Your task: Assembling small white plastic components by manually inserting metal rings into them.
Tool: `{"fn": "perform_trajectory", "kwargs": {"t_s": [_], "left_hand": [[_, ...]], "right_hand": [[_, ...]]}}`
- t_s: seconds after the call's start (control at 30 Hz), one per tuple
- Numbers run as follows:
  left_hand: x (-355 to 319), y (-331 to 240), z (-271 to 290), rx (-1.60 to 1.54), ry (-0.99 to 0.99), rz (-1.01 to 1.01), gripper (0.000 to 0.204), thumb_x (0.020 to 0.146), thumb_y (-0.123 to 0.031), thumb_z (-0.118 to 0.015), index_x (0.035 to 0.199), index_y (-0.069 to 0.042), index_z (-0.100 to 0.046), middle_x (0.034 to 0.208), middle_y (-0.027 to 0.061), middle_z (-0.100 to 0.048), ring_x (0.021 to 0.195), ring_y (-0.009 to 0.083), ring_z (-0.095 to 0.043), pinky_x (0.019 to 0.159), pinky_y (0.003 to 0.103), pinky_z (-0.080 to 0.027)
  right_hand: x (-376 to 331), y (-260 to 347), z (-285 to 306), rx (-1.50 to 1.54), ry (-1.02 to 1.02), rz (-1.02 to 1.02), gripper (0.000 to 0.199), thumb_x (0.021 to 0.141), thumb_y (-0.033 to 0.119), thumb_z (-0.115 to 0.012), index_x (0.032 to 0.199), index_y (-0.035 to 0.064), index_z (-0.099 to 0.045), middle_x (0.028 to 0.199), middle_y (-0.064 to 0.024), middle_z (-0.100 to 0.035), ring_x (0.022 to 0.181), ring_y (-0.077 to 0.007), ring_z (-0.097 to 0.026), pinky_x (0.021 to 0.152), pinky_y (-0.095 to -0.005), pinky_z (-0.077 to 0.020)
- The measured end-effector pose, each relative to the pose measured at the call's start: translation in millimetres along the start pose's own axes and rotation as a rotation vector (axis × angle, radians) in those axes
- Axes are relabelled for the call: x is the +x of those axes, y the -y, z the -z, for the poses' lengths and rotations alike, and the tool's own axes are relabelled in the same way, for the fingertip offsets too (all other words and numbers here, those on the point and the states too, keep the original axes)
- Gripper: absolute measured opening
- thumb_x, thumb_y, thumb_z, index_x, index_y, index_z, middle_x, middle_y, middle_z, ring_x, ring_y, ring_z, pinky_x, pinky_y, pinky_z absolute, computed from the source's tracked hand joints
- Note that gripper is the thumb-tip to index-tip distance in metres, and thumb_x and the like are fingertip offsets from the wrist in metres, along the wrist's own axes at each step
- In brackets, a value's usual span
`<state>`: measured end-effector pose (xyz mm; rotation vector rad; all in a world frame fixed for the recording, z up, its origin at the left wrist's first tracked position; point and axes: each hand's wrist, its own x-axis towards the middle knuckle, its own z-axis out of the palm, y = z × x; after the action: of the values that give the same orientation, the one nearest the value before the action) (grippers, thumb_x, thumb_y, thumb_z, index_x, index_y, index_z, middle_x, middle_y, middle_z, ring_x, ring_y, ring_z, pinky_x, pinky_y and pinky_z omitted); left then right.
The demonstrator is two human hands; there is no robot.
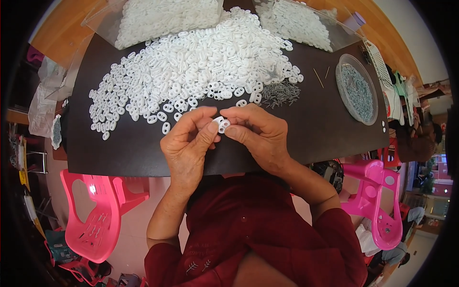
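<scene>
Between my two hands, just above the near part of the table, are small white oval plastic pieces (223,125) with two holes each. They seem to be two pieces close together. My left hand (189,136) pinches one side with thumb and fingers. Thumb and forefinger of my right hand (258,135) close on the other side. Right beyond my hands spreads a big heap of the same white plastic pieces (205,57), some lying loose along its near edge. Beside the heap, a small pile of grey screws (281,93) lies past my right hand.
A round clear dish (340,86) of grey screws sits at the right of the dark table (315,138). Two clear bins (224,5) (346,40) of white pieces stand at the back. Thin sticks (318,78) lie near the dish. Pink chairs (98,225) (377,191) flank me.
</scene>
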<state>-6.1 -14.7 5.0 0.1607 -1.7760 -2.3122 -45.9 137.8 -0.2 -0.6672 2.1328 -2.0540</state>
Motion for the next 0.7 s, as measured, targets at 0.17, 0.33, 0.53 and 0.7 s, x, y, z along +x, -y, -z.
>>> {"fn": "perform_trajectory", "kwargs": {"t_s": [0.17, 0.33, 0.53, 0.7], "left_hand": [[-1, 1, 0, 0.166, -0.03, -0.082, 0.016, 0.085, -0.002, -0.064, 0.1, 0.004, -0.066, 0.081, 0.0042, -0.062, 0.065, 0.0086, -0.056, 0.056, 0.019, -0.044], [-4, 4, -3, 0.137, -0.135, -0.112, 0.014, 0.086, -0.002, -0.063, 0.099, 0.002, -0.066, 0.08, 0.0016, -0.059, 0.066, 0.0059, -0.054, 0.056, 0.018, -0.042], [-6, 9, -5, 0.085, -0.187, -0.104, 0.014, 0.087, -0.002, -0.064, 0.099, 0.003, -0.066, 0.083, 0.002, -0.061, 0.069, 0.006, -0.056, 0.06, 0.018, -0.044], [-7, 3, -3, 0.052, -0.146, -0.034, 0.014, 0.086, -0.002, -0.065, 0.099, 0.003, -0.066, 0.082, 0.0013, -0.062, 0.069, 0.006, -0.056, 0.062, 0.018, -0.044]], "right_hand": [[-1, -1, -6, 0.062, -0.006, -0.025, 0.029, 0.082, -0.005, -0.064, 0.11, 0.0006, -0.063, 0.09, -0.0007, -0.058, 0.082, -0.0061, -0.054, 0.074, -0.0202, -0.0443], [-1, -3, -10, 0.059, -0.036, -0.005, 0.029, 0.083, -0.006, -0.063, 0.112, -0.0004, -0.062, 0.094, -0.0031, -0.06, 0.085, -0.0074, -0.057, 0.076, -0.021, -0.0468], [-2, 3, -16, 0.165, -0.101, -0.159, 0.027, 0.083, -0.006, -0.063, 0.109, -0.0026, -0.061, 0.095, -0.0049, -0.062, 0.086, -0.0091, -0.06, 0.078, -0.0221, -0.0488], [0, 3, -14, 0.219, -0.096, -0.146, 0.022, 0.082, -0.006, -0.064, 0.104, -0.0028, -0.062, 0.094, -0.005, -0.063, 0.087, -0.009, -0.06, 0.078, -0.0222, -0.0491]]}}
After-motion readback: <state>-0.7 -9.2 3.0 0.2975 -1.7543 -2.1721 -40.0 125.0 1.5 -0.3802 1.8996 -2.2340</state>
